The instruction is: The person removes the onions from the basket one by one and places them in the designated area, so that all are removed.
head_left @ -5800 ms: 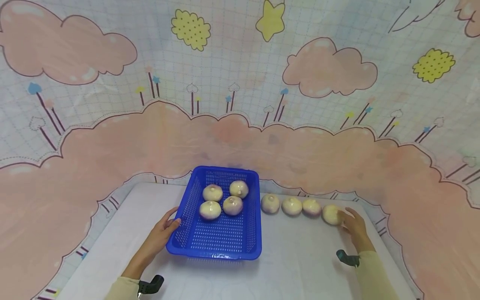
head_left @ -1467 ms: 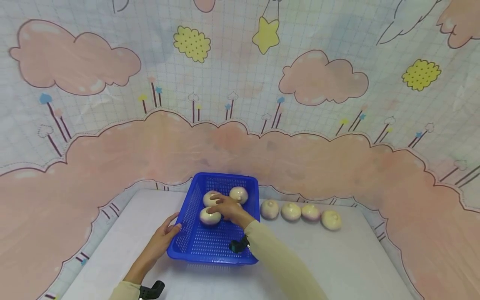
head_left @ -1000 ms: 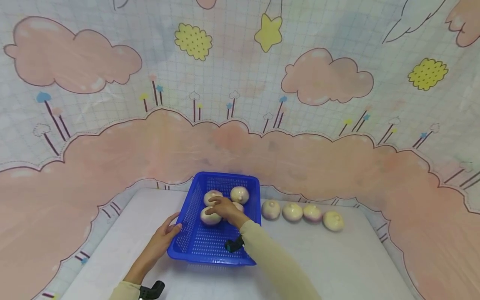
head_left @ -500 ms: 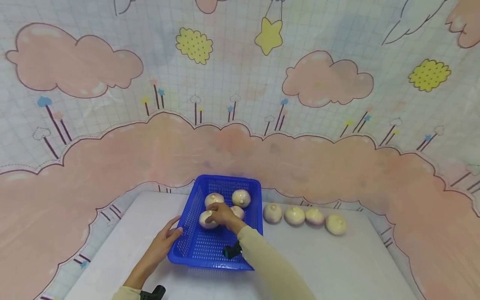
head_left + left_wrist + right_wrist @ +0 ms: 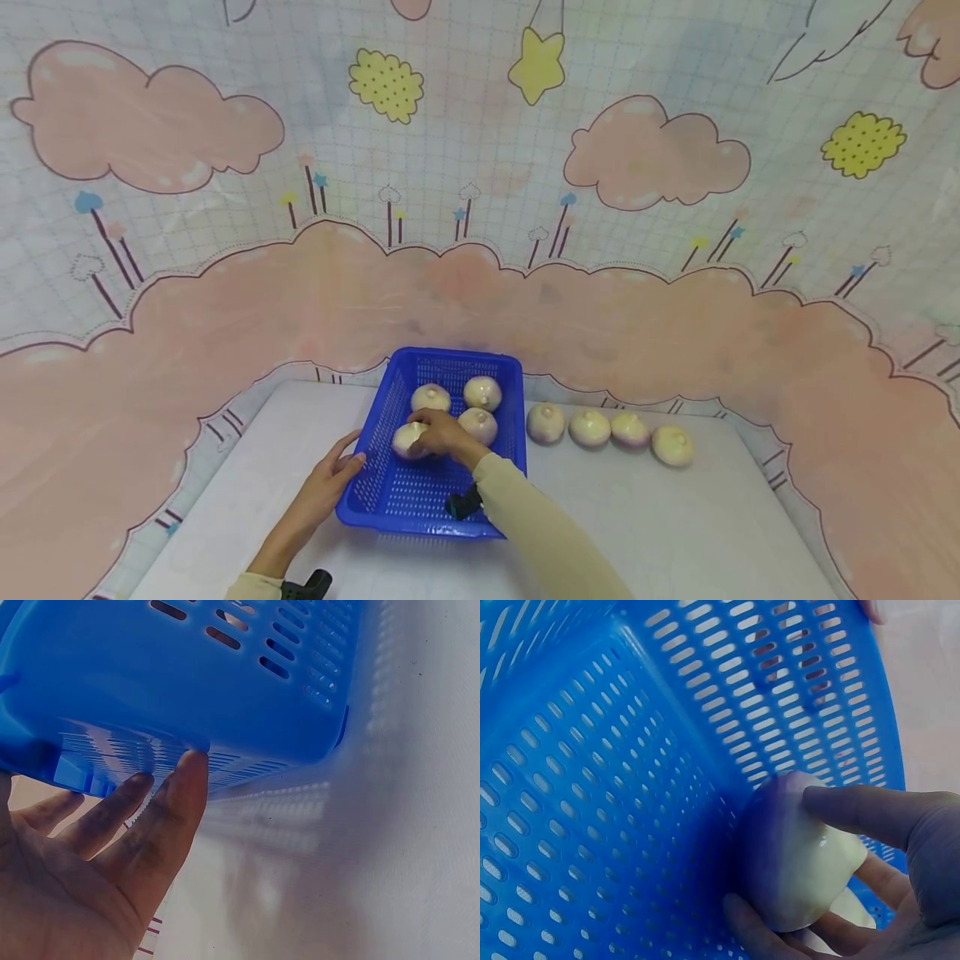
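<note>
A blue plastic basket [image 5: 431,527] with slotted walls stands on the white table. My left hand [image 5: 322,482] holds its left side, thumb over the rim and fingers [image 5: 174,802] against the outer wall. Inside the basket, my right hand [image 5: 444,435] grips a white-and-purple turnip [image 5: 407,440] at the front left. In the right wrist view, thumb and fingers lie around that turnip [image 5: 795,855], close to the basket's side wall. Other turnips sit in the basket: one behind it [image 5: 431,399], one at the back right [image 5: 482,393], one at the front right [image 5: 477,425].
To the basket's right, more turnips stand in a row on the table [image 5: 637,517]: first [image 5: 546,423], second [image 5: 589,427], third [image 5: 630,429] and rightmost [image 5: 672,446]. A patterned cloth backdrop [image 5: 450,304] rises behind the table.
My right hand has left the rightmost turnip in the row and reached into the basket. It has taken hold of the front-left turnip, which has shifted slightly left. My left hand stays at the rim.
</note>
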